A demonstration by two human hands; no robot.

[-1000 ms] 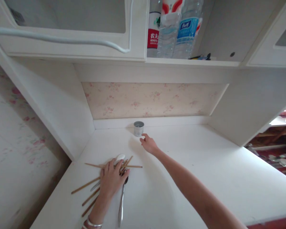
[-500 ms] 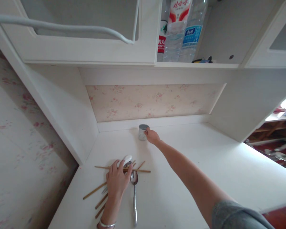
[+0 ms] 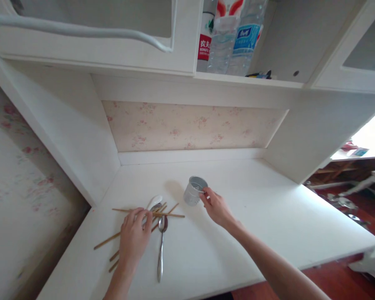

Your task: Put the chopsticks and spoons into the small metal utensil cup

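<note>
My right hand [image 3: 217, 206] pinches the rim of a grey cup-shaped holder [image 3: 192, 196] with small holes in its bottom. The holder is tilted, its mouth towards me, and seems raised off the white tabletop. My left hand [image 3: 134, 231] lies over a loose pile at the left, its fingers curled down on a chopstick [image 3: 171, 215]; the fingertips are partly hidden. Several wooden chopsticks cross beneath and around this hand. A white spoon [image 3: 155, 201] rests at the far side of the pile. Nearer me lies a metal spoon [image 3: 160, 254], its handle pointing towards me.
The white tabletop [image 3: 237, 241] is bounded by a side panel [image 3: 78, 129] at left and another at right. Overhead, an open cabinet shelf [image 3: 253, 79] holds several plastic bottles [image 3: 225, 43]. A white cable [image 3: 81, 30] hangs across the cabinet door.
My right hand has brought the grey holder from near the back wall towards me and tilted it. My left hand stays at the pile, its fingers closer together. The view has shifted slightly.
</note>
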